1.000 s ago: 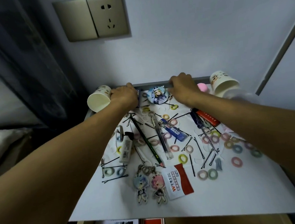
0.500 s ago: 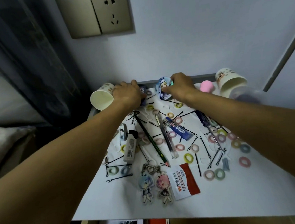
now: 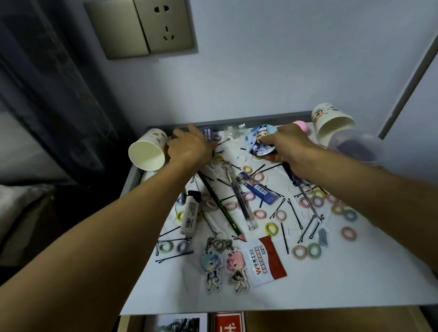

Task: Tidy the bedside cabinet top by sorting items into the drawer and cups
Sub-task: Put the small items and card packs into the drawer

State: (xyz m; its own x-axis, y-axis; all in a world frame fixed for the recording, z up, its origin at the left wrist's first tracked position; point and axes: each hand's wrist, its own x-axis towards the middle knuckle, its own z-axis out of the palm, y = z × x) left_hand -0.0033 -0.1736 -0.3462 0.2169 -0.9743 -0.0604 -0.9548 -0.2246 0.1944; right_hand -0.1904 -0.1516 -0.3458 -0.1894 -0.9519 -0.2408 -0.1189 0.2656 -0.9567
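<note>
- A round anime badge (image 3: 259, 138) is tilted up on edge in the right hand (image 3: 289, 145), whose thumb and fingers pinch its rim, at the back of the white cabinet top (image 3: 354, 273).
- The left hand (image 3: 191, 147) reaches palm-down to the back left corner, with a dark purple card (image 3: 210, 134) upright beside its fingers; whether it grips the card cannot be told.
- A paper cup (image 3: 146, 153) lies on its side just left of that hand, mouth toward the camera.
- A second paper cup (image 3: 332, 124) tips over at the back right, near a pink sponge (image 3: 301, 126).
- Strewn across the middle are a green pencil (image 3: 221, 205), a clear pen (image 3: 239, 196), a blue lead box (image 3: 258, 189), a small white bottle (image 3: 190, 214), coloured hair ties (image 3: 271, 228) and black hairpins (image 3: 174, 258).
- Near the front edge lie two character keychains (image 3: 222, 267) and a red-and-white sachet (image 3: 263, 260).
- Below the top, the drawer (image 3: 319, 326) stands open, with printed cards at its left.
</note>
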